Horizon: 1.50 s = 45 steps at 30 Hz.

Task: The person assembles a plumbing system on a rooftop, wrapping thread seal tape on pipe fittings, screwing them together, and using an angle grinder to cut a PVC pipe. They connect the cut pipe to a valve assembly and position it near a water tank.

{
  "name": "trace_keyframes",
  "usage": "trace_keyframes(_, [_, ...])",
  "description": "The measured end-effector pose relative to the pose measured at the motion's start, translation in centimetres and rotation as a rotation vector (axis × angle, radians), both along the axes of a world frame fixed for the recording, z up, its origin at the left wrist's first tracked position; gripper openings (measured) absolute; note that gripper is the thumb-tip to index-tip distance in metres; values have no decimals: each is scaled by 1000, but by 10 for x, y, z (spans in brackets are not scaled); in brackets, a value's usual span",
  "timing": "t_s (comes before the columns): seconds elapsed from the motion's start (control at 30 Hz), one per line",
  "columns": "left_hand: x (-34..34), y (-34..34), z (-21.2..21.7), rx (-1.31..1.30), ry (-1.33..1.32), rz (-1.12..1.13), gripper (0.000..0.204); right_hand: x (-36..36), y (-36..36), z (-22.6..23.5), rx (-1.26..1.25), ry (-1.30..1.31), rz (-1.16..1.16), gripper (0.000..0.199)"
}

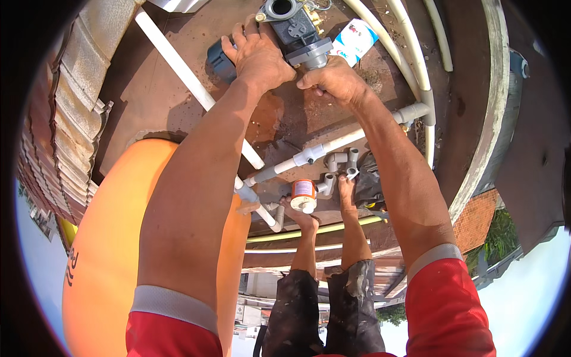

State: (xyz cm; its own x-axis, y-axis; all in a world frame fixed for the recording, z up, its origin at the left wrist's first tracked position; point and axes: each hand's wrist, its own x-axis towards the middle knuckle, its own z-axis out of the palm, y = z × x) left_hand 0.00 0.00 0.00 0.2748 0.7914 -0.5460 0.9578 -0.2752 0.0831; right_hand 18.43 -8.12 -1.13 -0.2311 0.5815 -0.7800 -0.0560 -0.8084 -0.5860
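At the top of the view sits a dark water pump (294,27), with a round flanged opening on top and a blue motor part (222,60) on its left. My left hand (260,56) is spread over the pump body, its fingers curled over the far side and holding it. A grey pipe fitting (315,61) sticks out from the pump's near side. My right hand (336,80) is closed around this fitting, thumb toward the left hand. The palm side of both hands is hidden.
A white pipe (172,59) slants past my left forearm. Another pipe with a grey joint (309,154) crosses ahead of my bare feet. Near them stand an orange-labelled can (304,195) and grey elbows (338,160). An orange tank (125,208) stands left; curved pipes (410,35) run right.
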Motion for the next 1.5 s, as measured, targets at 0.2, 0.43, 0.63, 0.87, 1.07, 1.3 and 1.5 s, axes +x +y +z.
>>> trace_keyframes(0.2, [-23, 7, -10, 112, -62, 27, 117, -49, 7, 26, 98, -636, 26, 33])
trace_keyframes(0.43, [-9, 8, -4, 59, 19, -9, 115, -22, 6, 17, 14, -151, -94, 26])
trace_keyframes(0.63, [-16, 1, -9, 130, -72, 17, 112, -23, 7, 6, 3, -204, 0, 21])
trace_keyframes(0.87, [-11, 7, -5, 76, 35, -27, 115, -35, 2, 14, 112, -339, -118, 27])
trace_keyframes(1.07, [-3, 7, 1, 16, 14, -5, 122, -4, 7, -2, -65, 76, -45, 21])
trace_keyframes(1.3, [-22, 0, -16, 230, -88, 16, 108, -65, 9, 32, 67, -801, 2, 37])
trace_keyframes(1.5, [2, 10, 1, 13, 155, -61, 128, -5, 10, -2, 35, 24, -17, 10])
